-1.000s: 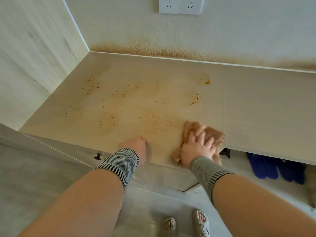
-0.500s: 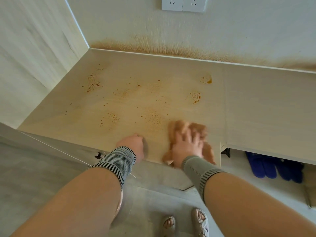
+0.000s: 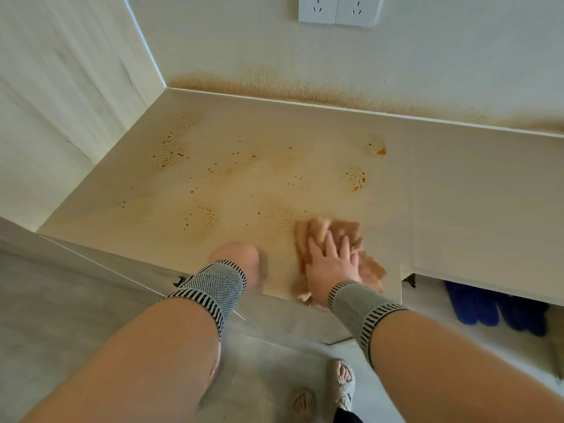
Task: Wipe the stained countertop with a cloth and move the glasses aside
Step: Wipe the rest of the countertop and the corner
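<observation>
The right hand (image 3: pixel 331 265) presses the cloth (image 3: pixel 332 236) flat with fingers (image 3: pixel 331 244) spread wide; the nearest stains (image 3: pixel 282 213) lie at eleven o'clock on the desk (image 3: pixel 457 193); the left hand (image 3: pixel 236 261) rests curled, holding nothing.

— What does the person wear on the arms?

— The forearms are bare. Each wrist carries a grey knitted elastic band with a fine woven fleck; the band behind the left hand (image 3: pixel 236 257) ends in a hem of short black and white stripes.

— And the other one?

— The same kind of band sits behind the right hand (image 3: pixel 331 265), with the same striped hem on its forearm side.

— Anything on the feet?

— Pale open-toed slippers (image 3: pixel 340 383) with a dark pattern, toes showing at the front.
</observation>
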Tool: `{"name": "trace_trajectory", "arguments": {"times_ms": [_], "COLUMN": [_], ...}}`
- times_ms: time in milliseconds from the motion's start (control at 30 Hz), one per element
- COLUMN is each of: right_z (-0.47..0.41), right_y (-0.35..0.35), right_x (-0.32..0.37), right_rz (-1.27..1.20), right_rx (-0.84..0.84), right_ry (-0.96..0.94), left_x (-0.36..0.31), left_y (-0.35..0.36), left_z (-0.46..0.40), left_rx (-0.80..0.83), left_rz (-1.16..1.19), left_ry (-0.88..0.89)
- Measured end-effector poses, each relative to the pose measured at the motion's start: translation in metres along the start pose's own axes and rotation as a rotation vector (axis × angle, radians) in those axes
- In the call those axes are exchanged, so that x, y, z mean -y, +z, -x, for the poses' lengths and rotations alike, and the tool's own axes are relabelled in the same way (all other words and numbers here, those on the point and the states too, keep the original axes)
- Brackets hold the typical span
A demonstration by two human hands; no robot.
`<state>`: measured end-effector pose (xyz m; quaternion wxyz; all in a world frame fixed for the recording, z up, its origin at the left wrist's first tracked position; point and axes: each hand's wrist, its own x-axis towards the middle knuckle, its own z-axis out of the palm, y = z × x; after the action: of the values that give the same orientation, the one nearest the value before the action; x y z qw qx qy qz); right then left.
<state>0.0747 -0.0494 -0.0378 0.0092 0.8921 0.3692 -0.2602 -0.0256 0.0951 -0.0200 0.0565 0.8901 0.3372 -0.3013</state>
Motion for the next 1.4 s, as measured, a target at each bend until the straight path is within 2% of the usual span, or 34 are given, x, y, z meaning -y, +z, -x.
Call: {"name": "trace_trajectory", "arguments": {"times_ms": [67, 133, 200, 333, 367, 400, 433, 533, 567, 633, 667, 733, 833, 933, 967, 1133, 1200, 1300, 1400], "right_z": [0.008, 0.003, -0.005, -0.023, -0.025, -0.026, -0.027, -0.024, -0.025, -0.029, -0.031, -0.035, -0.040, -0.045, -0.045, -0.050, -0.051, -0.054, -0.057], "right_y": [0.008, 0.003, -0.006, -0.030, -0.033, -0.036, -0.038, -0.031, -0.035, -0.051, -0.058, -0.067, -0.071, -0.065, -0.063, -0.061, -0.064, -0.065, -0.064], "right_x": [0.020, 0.008, -0.026, -0.096, -0.097, -0.088, -0.076, -0.036, -0.036, -0.058, -0.078, -0.119, -0.168, -0.182, -0.184, -0.196, -0.201, -0.203, -0.201], "right_rz": [0.154, 0.220, 0.187, -0.058, -0.115, -0.141, -0.157, -0.171, -0.235, -0.507, -0.593, -0.538, -0.286, -0.206, -0.198, -0.191, -0.189, -0.190, -0.187], "right_rx": [0.074, 0.069, 0.015, -0.070, -0.071, -0.049, -0.018, 0.074, 0.070, -0.089, -0.205, -0.325, -0.197, -0.130, -0.120, -0.186, -0.173, -0.168, -0.170], "right_ry": [-0.340, -0.471, -0.403, 0.216, 0.337, 0.383, 0.329, -0.095, -0.172, -0.103, -0.001, 0.190, 0.357, 0.338, 0.324, 0.271, 0.265, 0.248, 0.226], "left_x": [-0.003, -0.006, -0.008, -0.024, -0.031, -0.039, -0.048, -0.067, -0.075, -0.093, -0.107, -0.129, -0.149, -0.161, -0.172, -0.212, -0.200, -0.177, -0.191], "left_y": [-0.007, -0.012, -0.018, -0.029, -0.030, -0.030, -0.031, -0.029, -0.033, -0.042, -0.044, -0.035, -0.022, -0.038, -0.042, -0.033, -0.038, -0.054, -0.058], "left_z": [-0.002, -0.003, -0.003, -0.004, -0.004, -0.003, -0.006, -0.012, -0.014, -0.013, -0.012, -0.013, -0.034, -0.058, -0.061, -0.043, -0.053, -0.067, -0.065], "left_rx": [-0.013, -0.025, -0.012, -0.038, -0.045, -0.059, -0.090, -0.289, -0.359, -0.417, -0.382, -0.224, -0.073, -0.038, -0.021, -0.022, -0.019, 0.012, 0.036], "left_rz": [-0.023, -0.044, -0.031, 0.016, 0.045, 0.077, 0.089, 0.130, 0.188, 0.290, 0.296, 0.206, 0.094, 0.143, 0.133, -0.027, 0.027, 0.171, 0.140], "left_ry": [0.016, 0.005, -0.045, -0.087, -0.095, -0.097, -0.091, 0.013, 0.053, 0.167, 0.235, 0.309, 0.199, 0.034, 0.042, 0.406, 0.337, 0.075, 0.059]}}
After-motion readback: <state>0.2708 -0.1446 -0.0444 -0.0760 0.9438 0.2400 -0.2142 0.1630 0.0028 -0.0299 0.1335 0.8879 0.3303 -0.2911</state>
